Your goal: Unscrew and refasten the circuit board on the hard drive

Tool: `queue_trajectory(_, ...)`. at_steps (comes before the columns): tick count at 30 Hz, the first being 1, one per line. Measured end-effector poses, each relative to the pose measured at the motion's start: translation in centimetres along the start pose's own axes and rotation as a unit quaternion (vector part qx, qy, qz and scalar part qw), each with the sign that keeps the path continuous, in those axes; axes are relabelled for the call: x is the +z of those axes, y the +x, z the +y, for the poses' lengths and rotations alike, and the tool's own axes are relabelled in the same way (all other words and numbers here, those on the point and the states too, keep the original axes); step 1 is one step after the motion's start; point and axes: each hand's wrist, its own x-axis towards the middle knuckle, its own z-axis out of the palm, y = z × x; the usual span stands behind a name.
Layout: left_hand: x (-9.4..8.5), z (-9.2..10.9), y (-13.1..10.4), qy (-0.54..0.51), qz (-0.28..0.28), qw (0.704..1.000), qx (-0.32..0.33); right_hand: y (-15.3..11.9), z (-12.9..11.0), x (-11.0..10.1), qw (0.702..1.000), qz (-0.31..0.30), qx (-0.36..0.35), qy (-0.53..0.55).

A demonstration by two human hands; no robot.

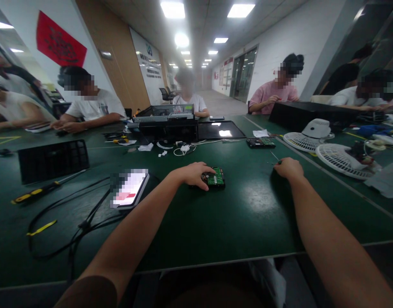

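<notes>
My left hand (198,174) grips a hard drive (216,177) by its left part, thumb on the near side and fingers over the top. The drive lies on the green table with its green circuit board facing up. Off to the right, my right hand (290,168) is closed and rests low over the table. A thin metal shaft, seemingly of a screwdriver (274,156), sticks out past its fingertips; the handle is hidden in the hand. Tiny bits, perhaps screws (268,162), lie beside those fingers.
Left of me are a lit phone (131,188), black cables (84,224), a yellow-black screwdriver (39,191) and a black panel (53,160). Another drive (261,142) and white fan parts (342,160) sit at right. Several people work around the table beyond an opened metal case (166,128).
</notes>
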Motion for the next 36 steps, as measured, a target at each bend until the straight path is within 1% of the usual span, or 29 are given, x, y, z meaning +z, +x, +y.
queue_trajectory(3,0.0,0.0,0.0,0.004,0.002,1.000,0.008,0.0,-0.4,-0.3,1.000,-0.002,0.004,0.002)
queue_trajectory(6,-0.1,0.1,0.0,0.018,0.005,1.000,0.022,-0.1,-1.1,-0.6,0.999,0.003,-0.028,0.032)
queue_trajectory(8,-0.1,0.2,0.1,0.033,0.009,0.999,0.023,-0.7,-2.1,-0.6,0.994,-0.009,-0.056,0.092)
queue_trajectory(10,0.0,0.4,0.2,0.046,0.011,0.999,0.024,-1.9,-3.6,-0.4,0.980,-0.022,-0.088,0.179)
queue_trajectory(13,0.3,0.7,0.5,0.057,0.009,0.997,0.047,-4.6,-6.6,-0.2,0.938,-0.071,-0.169,0.295)
queue_trajectory(15,0.5,1.1,0.7,0.060,0.006,0.995,0.073,-6.7,-8.8,-0.2,0.899,-0.133,-0.227,0.349)
queue_trajectory(16,0.6,1.4,0.8,0.062,0.004,0.994,0.087,-7.7,-9.8,-0.2,0.878,-0.172,-0.254,0.367)
queue_trajectory(18,0.7,1.9,0.9,0.066,-0.001,0.992,0.107,-9.3,-11.4,-0.3,0.846,-0.222,-0.286,0.392)
queue_trajectory(19,0.7,2.3,0.9,0.068,-0.003,0.991,0.111,-9.9,-11.9,-0.4,0.834,-0.245,-0.301,0.393)
queue_trajectory(20,0.7,2.5,0.8,0.071,-0.006,0.991,0.109,-10.3,-12.3,-0.4,0.829,-0.248,-0.310,0.394)
queue_trajectory(21,0.6,2.8,0.7,0.071,-0.009,0.992,0.105,-10.5,-12.6,-0.4,0.829,-0.248,-0.317,0.389)
queue_trajectory(24,0.5,3.2,0.5,0.071,-0.013,0.993,0.092,-10.5,-12.7,-0.1,0.841,-0.228,-0.323,0.370)
queue_trajectory(26,0.6,3.2,0.4,0.073,-0.015,0.993,0.088,-10.3,-12.6,0.1,0.848,-0.222,-0.323,0.358)
queue_trajectory(30,0.9,2.9,0.7,0.067,-0.017,0.994,0.082,-10.4,-12.8,0.4,0.852,-0.210,-0.339,0.339)
queue_trajectory(36,1.0,2.8,0.6,0.065,-0.017,0.994,0.084,-10.7,-13.2,0.3,0.866,-0.153,-0.358,0.314)
